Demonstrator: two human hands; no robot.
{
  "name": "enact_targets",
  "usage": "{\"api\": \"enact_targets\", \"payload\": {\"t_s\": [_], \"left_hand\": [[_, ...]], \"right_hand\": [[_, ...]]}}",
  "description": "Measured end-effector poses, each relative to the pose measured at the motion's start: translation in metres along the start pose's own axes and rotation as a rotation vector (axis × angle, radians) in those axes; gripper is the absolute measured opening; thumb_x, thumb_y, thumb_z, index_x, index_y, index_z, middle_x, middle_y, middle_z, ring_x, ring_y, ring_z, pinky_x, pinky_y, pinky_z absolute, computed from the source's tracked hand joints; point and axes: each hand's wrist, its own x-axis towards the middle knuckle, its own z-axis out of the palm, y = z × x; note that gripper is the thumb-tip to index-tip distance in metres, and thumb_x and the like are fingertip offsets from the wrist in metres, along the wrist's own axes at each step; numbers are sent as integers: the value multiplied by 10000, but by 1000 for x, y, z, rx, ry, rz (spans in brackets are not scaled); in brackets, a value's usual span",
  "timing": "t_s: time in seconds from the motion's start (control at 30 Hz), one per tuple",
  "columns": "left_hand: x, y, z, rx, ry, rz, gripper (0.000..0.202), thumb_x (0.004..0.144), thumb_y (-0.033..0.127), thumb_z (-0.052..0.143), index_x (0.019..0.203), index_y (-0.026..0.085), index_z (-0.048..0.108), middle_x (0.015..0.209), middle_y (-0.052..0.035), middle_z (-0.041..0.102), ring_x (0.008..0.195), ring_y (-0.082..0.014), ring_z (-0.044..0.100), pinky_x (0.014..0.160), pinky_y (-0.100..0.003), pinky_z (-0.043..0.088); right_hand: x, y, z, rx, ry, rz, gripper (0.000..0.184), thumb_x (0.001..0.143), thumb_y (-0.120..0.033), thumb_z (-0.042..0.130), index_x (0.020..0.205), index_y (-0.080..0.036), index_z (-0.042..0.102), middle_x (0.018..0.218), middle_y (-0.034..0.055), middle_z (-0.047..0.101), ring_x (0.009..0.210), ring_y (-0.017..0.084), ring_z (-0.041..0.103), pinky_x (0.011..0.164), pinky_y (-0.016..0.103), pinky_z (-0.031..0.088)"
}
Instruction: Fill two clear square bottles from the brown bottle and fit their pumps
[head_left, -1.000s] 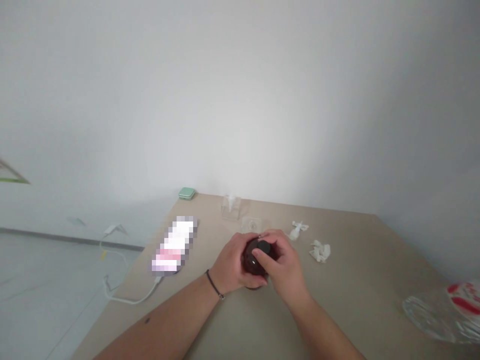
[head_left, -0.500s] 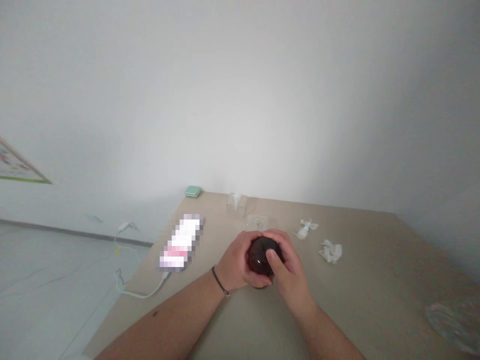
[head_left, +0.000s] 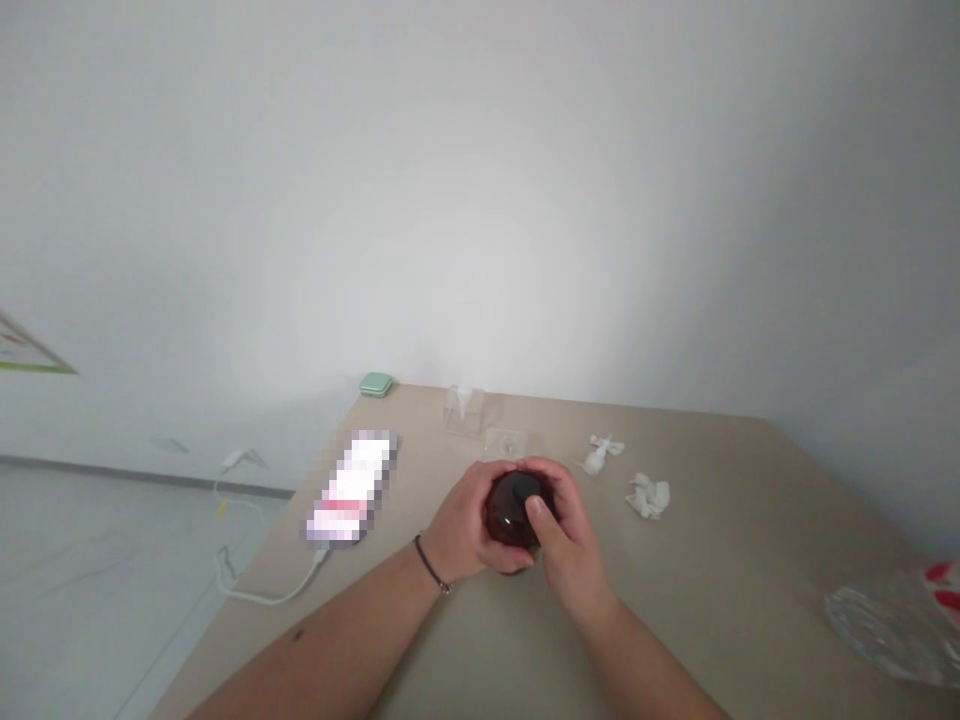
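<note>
A glossy, dark red-brown rounded bottle with a black cap is between my hands, seen from above. My left hand wraps round its left side, with the thumb across the near side. From the right, my right hand closes round it, and its thumb presses at the edge of the black cap. The fingertips on the far side are partly hidden, as is the bottle's lower part. I cannot tell whether its base touches the table.
Left lies a phone on a white cable. A green case, a clear plastic holder and a clear flat piece are at the back. Crumpled tissues lie right of a white piece. A clear bottle lies at far right.
The view has shifted slightly, so the table items appear further left and more of the clear bottle shows. Both hands keep their hold; the right thumb sits slightly differently at the cap.
</note>
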Motion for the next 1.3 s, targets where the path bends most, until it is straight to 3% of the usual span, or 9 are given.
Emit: {"api": "enact_targets", "payload": {"t_s": [0.13,0.33,0.53,0.8,1.0,1.17,1.3], "left_hand": [[0,0,0,-5,-3,5,924,529,697,813,1269,225,522,1206,-114,609,1101,-318,596,1012,-481,438],[-1,-2,0,8,-10,0,896,546,666,822,1272,236,520,1197,-110,608,1076,-314,607,974,-476,458],[-2,-2,1,-1,-11,23,891,574,669,811,1299,247,511,1217,-103,601,1096,-310,598,1002,-485,446],[-2,-3,0,28,-6,-8,910,535,674,820,1267,230,510,1195,-111,610,1070,-314,612,968,-481,466],[-2,-5,1,8,0,37,911,551,677,817,1286,241,501,1206,-109,602,1097,-313,600,1003,-487,447],[-2,-2,0,30,-6,5,891,546,657,826,1272,237,526,1202,-111,605,1082,-315,604,983,-485,460],[-2,-2,0,32,1,7,921,531,671,826,1277,230,515,1198,-112,605,1093,-319,599,996,-490,455]], "right_hand": [[-1,-1,0,31,19,52,310,960,-487,485,1107,-250,620,1071,53,650,1027,207,607,927,342,492],[-1,1,0,39,-22,-4,363,882,-498,616,1154,-260,591,1089,48,641,1032,219,606,923,347,500],[-2,0,0,27,37,73,322,975,-490,447,1097,-255,630,1071,49,653,1035,212,600,940,347,481],[-1,2,-1,40,-31,-2,335,882,-468,631,1158,-282,589,1093,30,635,1034,202,599,932,324,488],[-2,1,0,41,6,29,283,973,-459,471,1119,-267,618,1083,40,639,1043,198,593,938,324,483],[-2,0,0,35,-29,-4,321,910,-474,581,1158,-270,598,1098,42,628,1037,215,595,933,345,494],[-2,-2,0,27,9,28,299,959,-476,485,1112,-256,619,1068,53,640,1028,218,598,929,354,494]]}}
